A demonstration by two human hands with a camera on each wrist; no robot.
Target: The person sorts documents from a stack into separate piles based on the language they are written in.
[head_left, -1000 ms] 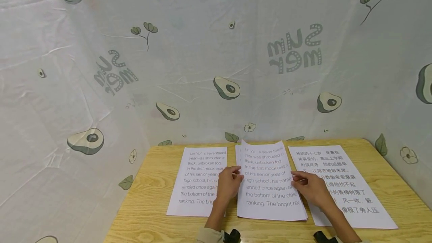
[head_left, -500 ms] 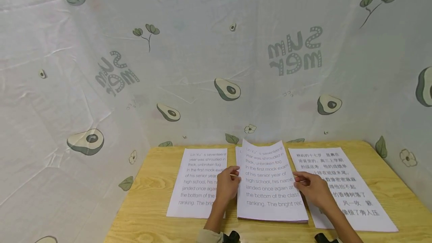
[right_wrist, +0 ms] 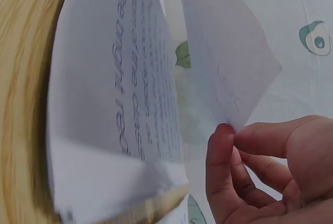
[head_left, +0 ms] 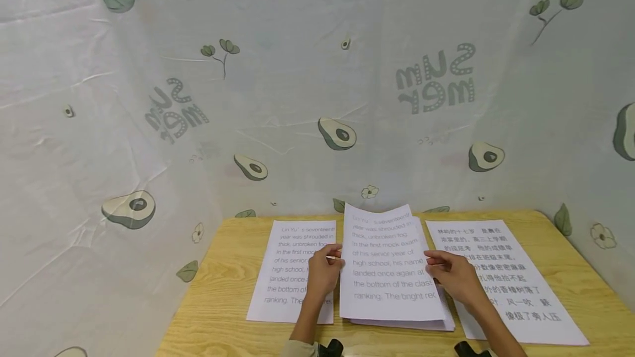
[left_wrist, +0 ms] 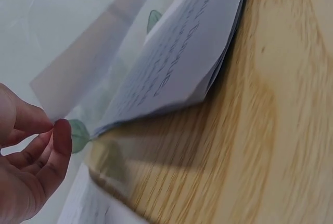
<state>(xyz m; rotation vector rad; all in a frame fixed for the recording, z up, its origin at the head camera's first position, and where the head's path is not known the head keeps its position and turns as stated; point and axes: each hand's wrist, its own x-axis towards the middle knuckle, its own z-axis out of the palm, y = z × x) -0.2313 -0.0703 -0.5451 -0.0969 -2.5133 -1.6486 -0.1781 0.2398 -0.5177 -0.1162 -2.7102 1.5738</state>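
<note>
The bare left hand (head_left: 323, 273) and bare right hand (head_left: 455, 277) face each other — thumb and forefinger pinching at the tips on both, the remaining fingers bent (plainest in the wrist views) — while the left forearm (head_left: 306, 318), bare beyond a beige cloth sleeve (head_left: 299, 349), and bare right forearm (head_left: 493, 321) slant inward

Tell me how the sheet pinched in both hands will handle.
Probably floppy: the sheet curves, its top edge dipping between the corners. Likely light: the left hand and right hand hold it off the stack with fingertip pinches. It may crease easily, since it looks thin enough for faint print to show through.
</note>
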